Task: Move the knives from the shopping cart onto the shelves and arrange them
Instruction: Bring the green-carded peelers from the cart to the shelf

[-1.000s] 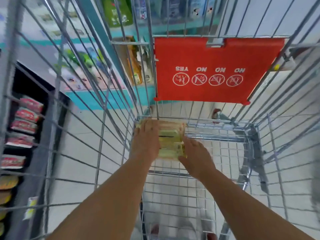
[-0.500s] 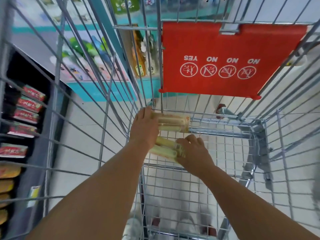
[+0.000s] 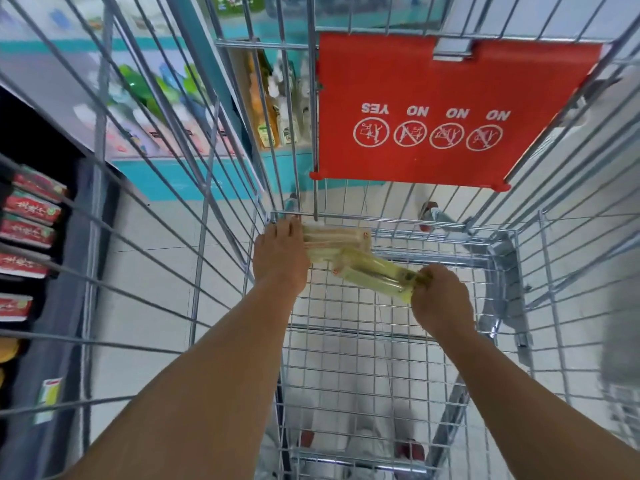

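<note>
Gripping is split between both hands inside the shopping cart (image 3: 498,244). My left hand (image 3: 278,259) lies palm-down over the left end of one knife pack (image 3: 337,242), at the far left corner of the cart's wire floor; the fingers cover that end, but I cannot tell whether they are curled closed around it. This pack lies along the far edge of the floor. Touching its near side, a second knife pack (image 3: 375,275) slants from the first pack toward the right. My right hand (image 3: 441,301) is clamped on the right end of this second pack, fingers closed over it, and holds it tilted. Both packs show pale yellow-green contents under clear wrapping; the blades cannot be made out. A red safety sign (image 3: 446,81) hangs on the cart's far wall, above the packs. Beyond the cart's left wall, store shelves (image 3: 34,216) hold red packages.
</note>
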Demonstrator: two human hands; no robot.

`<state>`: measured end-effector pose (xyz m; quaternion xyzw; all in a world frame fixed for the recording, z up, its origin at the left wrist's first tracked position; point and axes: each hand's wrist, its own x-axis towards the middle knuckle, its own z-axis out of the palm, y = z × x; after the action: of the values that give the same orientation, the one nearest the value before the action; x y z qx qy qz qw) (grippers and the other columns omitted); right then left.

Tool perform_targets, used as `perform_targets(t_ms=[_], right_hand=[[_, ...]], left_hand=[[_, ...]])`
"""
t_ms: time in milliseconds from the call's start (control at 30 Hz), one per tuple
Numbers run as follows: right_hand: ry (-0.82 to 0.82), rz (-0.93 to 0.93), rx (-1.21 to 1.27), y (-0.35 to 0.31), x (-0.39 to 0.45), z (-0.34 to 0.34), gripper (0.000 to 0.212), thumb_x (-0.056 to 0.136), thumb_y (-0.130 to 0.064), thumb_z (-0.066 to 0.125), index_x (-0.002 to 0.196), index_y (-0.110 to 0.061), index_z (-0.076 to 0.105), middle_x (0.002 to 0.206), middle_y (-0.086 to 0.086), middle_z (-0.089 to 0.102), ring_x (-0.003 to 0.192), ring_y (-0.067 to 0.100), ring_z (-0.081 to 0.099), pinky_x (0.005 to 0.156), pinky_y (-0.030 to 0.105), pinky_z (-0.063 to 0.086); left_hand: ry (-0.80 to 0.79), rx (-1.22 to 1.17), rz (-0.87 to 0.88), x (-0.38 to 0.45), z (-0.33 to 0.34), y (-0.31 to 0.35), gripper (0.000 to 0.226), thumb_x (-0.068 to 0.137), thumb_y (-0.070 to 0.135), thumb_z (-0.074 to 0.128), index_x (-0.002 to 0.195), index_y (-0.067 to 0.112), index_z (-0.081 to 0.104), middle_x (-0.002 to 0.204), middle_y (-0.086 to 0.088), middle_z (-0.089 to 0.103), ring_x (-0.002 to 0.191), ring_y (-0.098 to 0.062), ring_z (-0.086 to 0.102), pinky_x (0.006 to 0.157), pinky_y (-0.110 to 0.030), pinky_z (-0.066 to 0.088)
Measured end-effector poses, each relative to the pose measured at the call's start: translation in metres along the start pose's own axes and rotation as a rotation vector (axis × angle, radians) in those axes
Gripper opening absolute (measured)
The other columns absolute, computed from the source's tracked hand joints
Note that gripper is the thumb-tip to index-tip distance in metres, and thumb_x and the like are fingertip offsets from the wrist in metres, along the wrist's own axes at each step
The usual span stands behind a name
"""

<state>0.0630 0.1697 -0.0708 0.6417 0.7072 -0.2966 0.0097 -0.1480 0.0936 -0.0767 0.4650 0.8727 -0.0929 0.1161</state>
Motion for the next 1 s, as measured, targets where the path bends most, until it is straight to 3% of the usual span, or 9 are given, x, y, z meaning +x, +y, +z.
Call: perform_targets(t_ms=[67, 100, 167, 267, 400, 500, 600, 733, 1000], right_hand=[[-0.047, -0.122, -0.145, -0.004, -0.004, 0.003, 0.028, 0.085, -0.016, 0.056, 0.113, -0.018, 0.058, 0.106, 0.006, 0.061, 0.094, 0.027, 0.055, 0.076, 0.033, 0.046], [-0.066, -0.189, -0.234, -0.005, -0.006, 0.007, 0.037, 0.086, -0.027, 0.059, 0.122, -0.021, 0.054, 0.115, 0.003, 0.058, 0.105, 0.027, 0.052, 0.088, 0.037, 0.042], [-0.084, -0.281, -0.32, -0.009, -0.008, 0.012, 0.047, 0.085, -0.044, 0.058, 0.128, -0.027, 0.049, 0.122, -0.001, 0.054, 0.115, 0.026, 0.047, 0.099, 0.039, 0.033], [-0.119, -0.296, -0.254, -0.011, -0.004, 0.012, 0.037, 0.083, -0.048, 0.059, 0.113, -0.027, 0.055, 0.106, -0.003, 0.057, 0.107, 0.024, 0.051, 0.093, 0.037, 0.033], [-0.105, -0.196, -0.1, 0.001, -0.003, -0.002, 0.026, 0.083, -0.039, 0.065, 0.098, -0.02, 0.058, 0.088, -0.002, 0.054, 0.09, 0.024, 0.055, 0.08, 0.035, 0.041], [-0.016, -0.043, 0.228, 0.008, -0.007, -0.013, 0.015, 0.083, -0.029, 0.067, 0.083, -0.017, 0.058, 0.075, 0.0, 0.056, 0.073, 0.022, 0.054, 0.064, 0.033, 0.042], [0.083, 0.117, 0.45, 0.007, -0.007, -0.015, 0.019, 0.083, -0.029, 0.066, 0.079, -0.013, 0.058, 0.071, 0.003, 0.056, 0.063, 0.018, 0.05, 0.054, 0.029, 0.039], [0.09, 0.141, 0.421, -0.001, -0.007, -0.008, 0.018, 0.09, -0.025, 0.056, 0.085, -0.008, 0.057, 0.069, 0.0, 0.052, 0.057, 0.012, 0.044, 0.049, 0.026, 0.033], [0.115, 0.157, 0.457, -0.002, -0.018, 0.01, 0.017, 0.092, -0.024, 0.053, 0.084, -0.008, 0.055, 0.064, -0.003, 0.049, 0.057, 0.013, 0.043, 0.051, 0.027, 0.033]], left_hand=[[-0.009, 0.009, 0.008, 0.002, 0.001, 0.001, 0.06, 0.087, 0.032, 0.064, 0.137, 0.013, 0.038, 0.14, -0.008, 0.029, 0.129, -0.029, 0.031, 0.106, -0.038, 0.03], [-0.019, 0.0, 0.015, 0.003, 0.002, 0.001, 0.06, 0.085, 0.034, 0.065, 0.136, 0.013, 0.04, 0.141, -0.008, 0.03, 0.13, -0.029, 0.03, 0.108, -0.039, 0.028], [-0.034, -0.008, 0.052, 0.006, 0.004, 0.0, 0.06, 0.085, 0.032, 0.065, 0.136, 0.015, 0.039, 0.143, -0.006, 0.035, 0.134, -0.028, 0.031, 0.113, -0.04, 0.023], [-0.029, -0.022, 0.116, 0.008, 0.004, -0.003, 0.058, 0.085, 0.032, 0.064, 0.136, 0.019, 0.039, 0.138, -0.003, 0.045, 0.13, -0.026, 0.04, 0.113, -0.041, 0.022], [-0.076, -0.024, 0.163, 0.012, 0.0, -0.004, 0.057, 0.082, 0.051, 0.063, 0.129, 0.023, 0.048, 0.133, -0.004, 0.044, 0.125, -0.027, 0.043, 0.11, -0.043, 0.026], [-0.08, -0.034, 0.159, 0.014, 0.0, -0.004, 0.057, 0.081, 0.055, 0.061, 0.126, 0.023, 0.049, 0.13, -0.003, 0.046, 0.121, -0.025, 0.046, 0.11, -0.042, 0.027], [-0.083, -0.059, 0.162, 0.013, -0.002, -0.003, 0.053, 0.082, 0.054, 0.061, 0.123, 0.022, 0.05, 0.125, -0.004, 0.05, 0.116, -0.025, 0.05, 0.109, -0.043, 0.029], [-0.097, -0.051, 0.148, 0.013, -0.006, 0.002, 0.049, 0.081, 0.05, 0.063, 0.118, 0.02, 0.049, 0.122, -0.008, 0.052, 0.11, -0.03, 0.054, 0.107, -0.046, 0.032], [-0.012, 0.055, 0.272, -0.006, -0.006, 0.006, 0.027, 0.087, 0.038, 0.06, 0.107, 0.021, 0.059, 0.099, -0.001, 0.066, 0.096, -0.025, 0.061, 0.091, -0.039, 0.043]])
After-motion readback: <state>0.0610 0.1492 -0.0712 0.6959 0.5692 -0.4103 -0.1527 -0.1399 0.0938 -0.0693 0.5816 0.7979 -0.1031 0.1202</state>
